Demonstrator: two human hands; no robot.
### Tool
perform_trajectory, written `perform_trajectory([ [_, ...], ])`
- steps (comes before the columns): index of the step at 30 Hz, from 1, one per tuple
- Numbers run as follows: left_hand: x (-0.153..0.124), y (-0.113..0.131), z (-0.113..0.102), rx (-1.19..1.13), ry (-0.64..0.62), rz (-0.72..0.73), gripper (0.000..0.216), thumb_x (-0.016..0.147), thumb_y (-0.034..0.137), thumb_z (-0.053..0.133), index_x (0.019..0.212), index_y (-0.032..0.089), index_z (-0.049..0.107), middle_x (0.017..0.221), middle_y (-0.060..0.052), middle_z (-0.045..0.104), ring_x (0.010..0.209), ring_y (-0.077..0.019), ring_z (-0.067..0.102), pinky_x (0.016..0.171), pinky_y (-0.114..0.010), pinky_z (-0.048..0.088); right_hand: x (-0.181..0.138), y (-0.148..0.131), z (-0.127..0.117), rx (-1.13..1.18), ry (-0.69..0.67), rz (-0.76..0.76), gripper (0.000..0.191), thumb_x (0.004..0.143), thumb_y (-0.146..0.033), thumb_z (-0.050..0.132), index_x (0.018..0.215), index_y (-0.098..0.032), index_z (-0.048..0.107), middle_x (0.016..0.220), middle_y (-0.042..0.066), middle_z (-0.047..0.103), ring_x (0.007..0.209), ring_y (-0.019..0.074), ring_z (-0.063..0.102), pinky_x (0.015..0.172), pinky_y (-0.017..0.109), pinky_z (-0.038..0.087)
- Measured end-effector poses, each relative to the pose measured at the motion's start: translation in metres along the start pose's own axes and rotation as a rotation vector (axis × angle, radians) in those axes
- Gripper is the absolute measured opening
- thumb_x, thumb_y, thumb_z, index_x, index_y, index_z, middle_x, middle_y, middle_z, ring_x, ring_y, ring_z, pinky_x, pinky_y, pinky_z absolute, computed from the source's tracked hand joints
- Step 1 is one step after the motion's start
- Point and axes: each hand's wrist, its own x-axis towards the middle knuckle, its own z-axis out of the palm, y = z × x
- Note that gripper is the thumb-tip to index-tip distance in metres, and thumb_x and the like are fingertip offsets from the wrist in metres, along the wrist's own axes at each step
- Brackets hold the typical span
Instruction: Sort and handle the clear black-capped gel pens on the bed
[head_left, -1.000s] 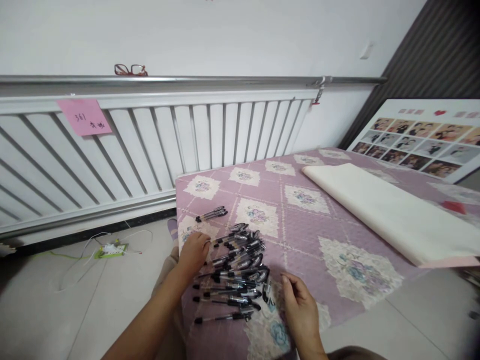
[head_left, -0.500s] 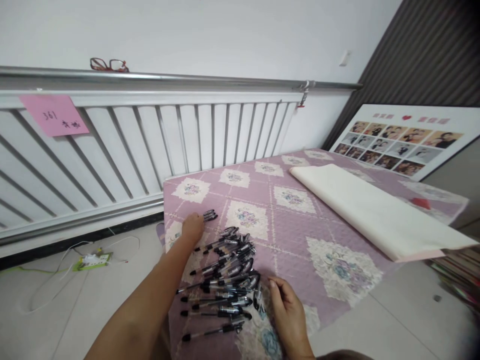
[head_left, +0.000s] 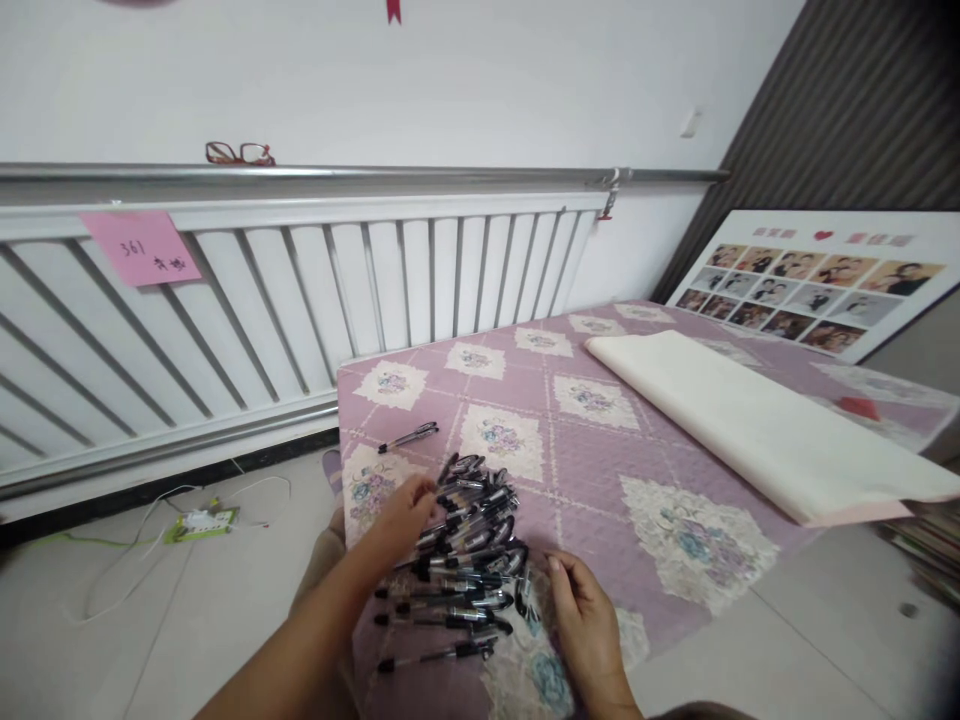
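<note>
A heap of black-capped pens (head_left: 469, 540) lies on the purple flowered bedcover (head_left: 592, 470) near its front left corner. My left hand (head_left: 401, 515) reaches in from the lower left, its fingers drawn together on a pen at the heap's left edge. My right hand (head_left: 585, 625) rests on the cover just right of the heap, fingers loosely curled and holding nothing. A small separate group of pens (head_left: 409, 437) lies apart, beyond the heap and towards the cover's left edge.
A folded cream sheet (head_left: 750, 425) lies across the right side of the cover. A white slatted radiator (head_left: 300, 290) with a pink note (head_left: 140, 247) and red glasses (head_left: 240, 153) stands behind. A photo board (head_left: 810, 280) leans at right. A power strip (head_left: 201, 521) lies on the floor.
My left hand went from the heap up to the separate group of pens, then came back to the heap's left edge. My right hand stayed beside the heap. The camera shifted slightly.
</note>
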Motion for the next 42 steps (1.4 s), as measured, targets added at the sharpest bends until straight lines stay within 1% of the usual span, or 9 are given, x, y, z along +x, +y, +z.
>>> perform_trajectory([
  [4,-0.067,0.006,0.023,-0.394,-0.132,-0.055,0.029,0.089,0.036,0.036,0.074,0.018,0.053,0.057,0.006,0.048,0.049,-0.0092,0.041,0.049,-0.02,0.034,0.001,-0.002,-0.001,0.015,0.016,0.023,0.035,0.081,-0.05,0.051,0.085,-0.019,0.066,0.086,0.006,0.07,0.084,0.023,0.063,0.081,0.033,0.049],
  [7,-0.105,0.002,0.044,-0.622,-0.219,-0.174,0.035,0.086,0.048,0.04,0.086,0.017,0.056,0.053,0.007,0.043,0.043,-0.0083,0.031,0.044,-0.02,0.027,-0.004,-0.007,-0.002,0.049,0.085,0.05,0.037,0.078,-0.052,0.053,0.084,-0.018,0.066,0.085,0.007,0.07,0.084,0.0242,0.063,0.081,0.035,0.05],
  [12,-0.14,0.0,0.061,-0.66,-0.215,-0.211,0.03,0.082,0.046,0.045,0.087,0.019,0.055,0.062,0.005,0.051,0.047,-0.0097,0.042,0.048,-0.021,0.033,-0.039,-0.031,0.007,0.178,0.053,0.1,0.035,0.078,-0.05,0.056,0.089,-0.019,0.066,0.087,0.007,0.071,0.083,0.0233,0.065,0.078,0.033,0.052],
  [19,-0.145,0.007,0.06,-0.429,-0.173,-0.045,0.013,0.079,0.023,0.044,0.075,0.019,0.055,0.074,0.0,0.06,0.075,-0.0164,0.055,0.069,-0.025,0.041,-0.084,-0.051,0.036,0.432,-0.301,0.178,0.034,0.075,-0.049,0.062,0.094,-0.021,0.069,0.09,0.007,0.073,0.083,0.0238,0.067,0.076,0.033,0.054],
  [27,-0.147,0.004,0.062,-0.289,-0.193,0.048,0.024,0.083,0.02,0.043,0.099,0.021,0.061,0.093,-0.003,0.067,0.088,-0.0189,0.06,0.08,-0.028,0.042,-0.09,-0.042,0.042,0.386,-0.288,0.214,0.033,0.078,-0.052,0.058,0.089,-0.022,0.067,0.088,0.004,0.071,0.086,0.0213,0.064,0.079,0.029,0.05],
  [33,-0.146,0.004,0.061,-0.216,-0.224,-0.008,0.023,0.083,0.021,0.043,0.094,0.022,0.062,0.086,-0.001,0.068,0.08,-0.0183,0.059,0.072,-0.026,0.042,-0.076,-0.051,0.029,0.522,-0.122,0.366,0.03,0.079,-0.049,0.057,0.091,-0.022,0.062,0.064,-0.003,0.061,0.053,0.0142,0.054,0.048,0.022,0.045],
  [35,-0.146,0.002,0.061,-0.224,-0.217,-0.009,0.022,0.083,0.021,0.041,0.091,0.021,0.062,0.083,-0.001,0.067,0.079,-0.018,0.058,0.071,-0.026,0.041,-0.067,-0.052,0.022,0.623,-0.061,0.411,0.025,0.077,-0.046,0.059,0.088,-0.023,0.059,0.067,-0.003,0.06,0.055,0.0141,0.055,0.047,0.022,0.044],
  [38,-0.147,0.001,0.061,-0.256,-0.201,-0.006,0.022,0.083,0.021,0.04,0.088,0.02,0.061,0.082,-0.001,0.066,0.079,-0.0179,0.058,0.069,-0.025,0.041,-0.061,-0.05,0.016,0.724,-0.092,0.451,0.024,0.071,-0.04,0.066,0.086,-0.024,0.056,0.072,-0.002,0.061,0.065,0.0165,0.06,0.052,0.023,0.047],
  [42,-0.147,0.003,0.062,-0.279,-0.19,0.007,0.021,0.082,0.021,0.042,0.088,0.021,0.062,0.083,-0.001,0.066,0.079,-0.0187,0.059,0.07,-0.026,0.041,-0.071,-0.046,0.021,0.646,-0.185,0.43,0.023,0.068,-0.041,0.069,0.078,-0.024,0.057,0.056,-0.007,0.051,0.049,0.0118,0.05,0.048,0.022,0.043],
])
